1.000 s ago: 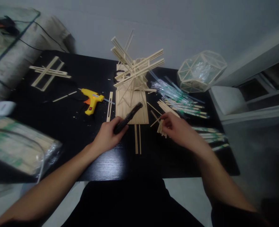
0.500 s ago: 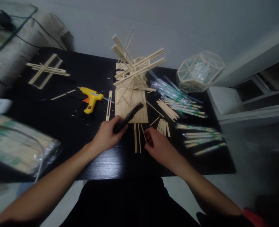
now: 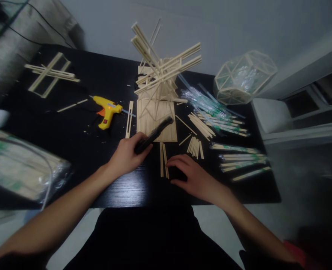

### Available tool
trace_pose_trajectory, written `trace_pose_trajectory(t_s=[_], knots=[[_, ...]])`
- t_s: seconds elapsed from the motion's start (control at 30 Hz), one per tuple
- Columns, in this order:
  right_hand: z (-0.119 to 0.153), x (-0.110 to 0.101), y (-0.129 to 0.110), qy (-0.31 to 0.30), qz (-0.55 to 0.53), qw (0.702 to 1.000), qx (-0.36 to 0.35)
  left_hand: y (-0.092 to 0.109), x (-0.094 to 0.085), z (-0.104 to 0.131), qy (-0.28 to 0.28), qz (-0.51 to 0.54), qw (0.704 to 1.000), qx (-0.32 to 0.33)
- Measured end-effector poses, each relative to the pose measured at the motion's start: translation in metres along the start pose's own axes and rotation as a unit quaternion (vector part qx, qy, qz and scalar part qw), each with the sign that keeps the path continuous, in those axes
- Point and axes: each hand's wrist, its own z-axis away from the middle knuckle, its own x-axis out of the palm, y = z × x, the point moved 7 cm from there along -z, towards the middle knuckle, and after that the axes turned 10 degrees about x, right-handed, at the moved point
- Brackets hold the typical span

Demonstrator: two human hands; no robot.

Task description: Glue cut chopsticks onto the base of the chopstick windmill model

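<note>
My left hand [image 3: 129,154] is closed around a long black hand tool [image 3: 154,135], which points up and right over a flat base of wooden sticks [image 3: 157,131]; its exact kind is unclear. Two pairs of slim wooden sticks [image 3: 161,161] lie side by side just below the base's near edge. Over the right-hand pair is my right hand [image 3: 192,174], thumb and fingers apart, one fingertip touching or almost touching the sticks. On the base's far part rises a windmill-like stick model [image 3: 162,77] with crossed blades.
A yellow glue gun [image 3: 106,111] lies left of the base, with a stick cross [image 3: 51,74] beyond it. Right are short cut sticks [image 3: 194,147], wrapped sticks [image 3: 243,163] and a faceted stick frame [image 3: 244,78]. A large plastic-wrapped stick pack [image 3: 19,165] lies near left.
My right hand has let go of a thin stick, which now lies against its neighbour in the right-hand pair; its fingers have spread. My left hand keeps the black tool. The view has tilted slightly.
</note>
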Motion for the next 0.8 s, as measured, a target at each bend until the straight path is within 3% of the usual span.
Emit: trace_pose_trajectory(t_s=[0.33,0.8], knots=[[-0.0016,0.0056,-0.0021,0.053,0.027,0.997,-0.047,0.0013,-0.0017,-0.0010,0.009,-0.005,1.000,0.006],[-0.0018,0.0074,-0.0053,0.068,0.034,0.995,-0.061,0.0025,-0.0008,-0.0007,0.000,-0.007,1.000,0.011]])
